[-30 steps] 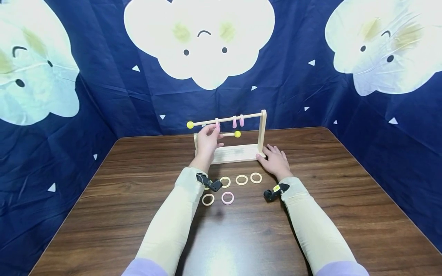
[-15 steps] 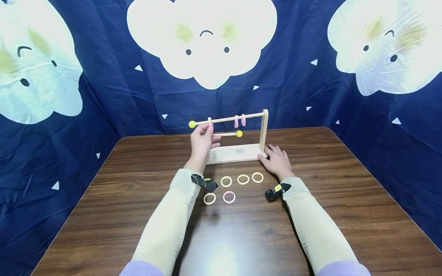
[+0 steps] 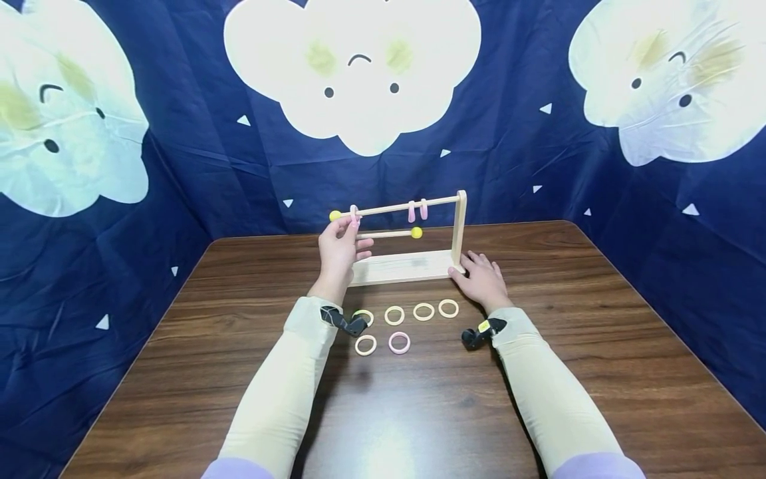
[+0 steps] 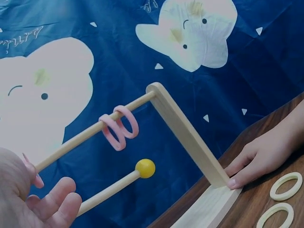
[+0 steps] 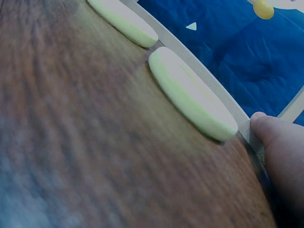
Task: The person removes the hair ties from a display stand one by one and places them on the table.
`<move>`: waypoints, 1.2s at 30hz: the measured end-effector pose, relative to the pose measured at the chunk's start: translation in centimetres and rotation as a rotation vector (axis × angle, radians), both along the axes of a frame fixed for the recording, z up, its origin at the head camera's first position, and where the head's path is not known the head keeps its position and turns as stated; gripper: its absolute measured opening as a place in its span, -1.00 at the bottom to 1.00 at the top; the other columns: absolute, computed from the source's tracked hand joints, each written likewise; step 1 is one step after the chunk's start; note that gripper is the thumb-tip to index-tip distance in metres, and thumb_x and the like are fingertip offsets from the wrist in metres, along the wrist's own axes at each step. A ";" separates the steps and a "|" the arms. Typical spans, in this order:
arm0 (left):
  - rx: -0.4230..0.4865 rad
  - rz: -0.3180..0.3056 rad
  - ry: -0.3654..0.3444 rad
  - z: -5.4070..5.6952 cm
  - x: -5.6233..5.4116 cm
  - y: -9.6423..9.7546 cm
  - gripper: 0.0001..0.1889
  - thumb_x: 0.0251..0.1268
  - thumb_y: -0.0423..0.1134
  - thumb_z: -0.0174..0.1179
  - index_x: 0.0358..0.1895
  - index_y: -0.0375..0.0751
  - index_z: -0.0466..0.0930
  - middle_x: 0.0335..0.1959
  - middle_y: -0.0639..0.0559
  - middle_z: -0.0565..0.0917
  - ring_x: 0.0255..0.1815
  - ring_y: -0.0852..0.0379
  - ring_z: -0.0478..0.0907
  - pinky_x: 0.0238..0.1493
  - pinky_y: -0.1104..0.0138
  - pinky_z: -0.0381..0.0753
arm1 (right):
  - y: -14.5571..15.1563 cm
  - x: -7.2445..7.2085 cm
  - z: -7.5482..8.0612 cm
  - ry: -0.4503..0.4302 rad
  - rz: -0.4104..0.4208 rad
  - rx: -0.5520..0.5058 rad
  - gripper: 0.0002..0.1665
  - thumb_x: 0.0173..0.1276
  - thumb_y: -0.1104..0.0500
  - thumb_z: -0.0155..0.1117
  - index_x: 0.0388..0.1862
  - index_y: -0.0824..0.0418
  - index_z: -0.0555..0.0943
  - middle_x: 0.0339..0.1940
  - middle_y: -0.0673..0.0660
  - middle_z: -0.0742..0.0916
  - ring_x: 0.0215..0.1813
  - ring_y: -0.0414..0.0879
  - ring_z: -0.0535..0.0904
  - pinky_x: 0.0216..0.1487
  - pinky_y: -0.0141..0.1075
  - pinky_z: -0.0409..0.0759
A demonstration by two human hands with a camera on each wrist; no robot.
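My left hand pinches a pink ring on the upper rod of a wooden stand, close to the rod's yellow end ball. Two more pink rings hang on that rod nearer the upright post. Below runs a shorter rod with its own yellow ball; its far-left support is hidden behind my left hand. My right hand rests at the right end of the wooden base, thumb on its corner and fingers spread behind the post.
In front of the stand lie several pale yellow rings, a cream ring and a pink ring on the brown wooden table. A dark blue curtain with cloud shapes stands behind.
My left hand has moved left along the upper rod, sliding the pinched pink ring toward the yellow end ball. The right hand keeps its place at the base.
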State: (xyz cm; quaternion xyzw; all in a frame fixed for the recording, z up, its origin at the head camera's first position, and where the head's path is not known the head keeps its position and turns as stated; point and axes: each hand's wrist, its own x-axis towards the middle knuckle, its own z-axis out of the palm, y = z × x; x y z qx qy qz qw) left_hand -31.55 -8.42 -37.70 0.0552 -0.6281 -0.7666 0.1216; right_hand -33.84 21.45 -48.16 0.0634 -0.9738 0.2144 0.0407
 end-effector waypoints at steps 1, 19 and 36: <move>-0.002 0.004 0.000 0.0 0.0 -0.1 -0.73 0.58 -0.20 0.09 0.17 -0.21 0.58 0.03 -0.07 0.63 -0.49 0.19 0.73 -0.48 0.29 0.73 | 0.0 0.0 0.0 0.000 0.000 -0.001 -0.16 0.55 -0.34 -0.10 0.59 0.14 0.27 0.61 0.27 0.26 0.63 0.27 0.00 0.56 0.22 -0.17; -0.063 0.078 -0.009 -0.7 0.1 -2.2 -0.77 0.57 -0.24 0.10 0.12 -0.26 0.56 0.07 -0.21 0.61 -0.48 0.19 0.72 -0.41 0.21 0.75 | 0.3 0.1 -0.2 0.003 -0.003 0.006 -0.16 0.54 -0.33 -0.10 0.59 0.14 0.27 0.61 0.28 0.26 0.63 0.29 0.01 0.56 0.23 -0.16; -0.071 0.112 0.039 -0.7 -0.2 -4.1 -0.85 0.58 -0.25 0.06 0.04 -0.20 0.51 -0.04 -0.10 0.58 -0.38 0.09 0.77 -0.54 0.38 0.68 | 0.1 0.2 0.1 0.006 0.007 -0.006 -0.16 0.54 -0.32 -0.08 0.59 0.14 0.27 0.60 0.29 0.27 0.62 0.30 0.02 0.55 0.24 -0.15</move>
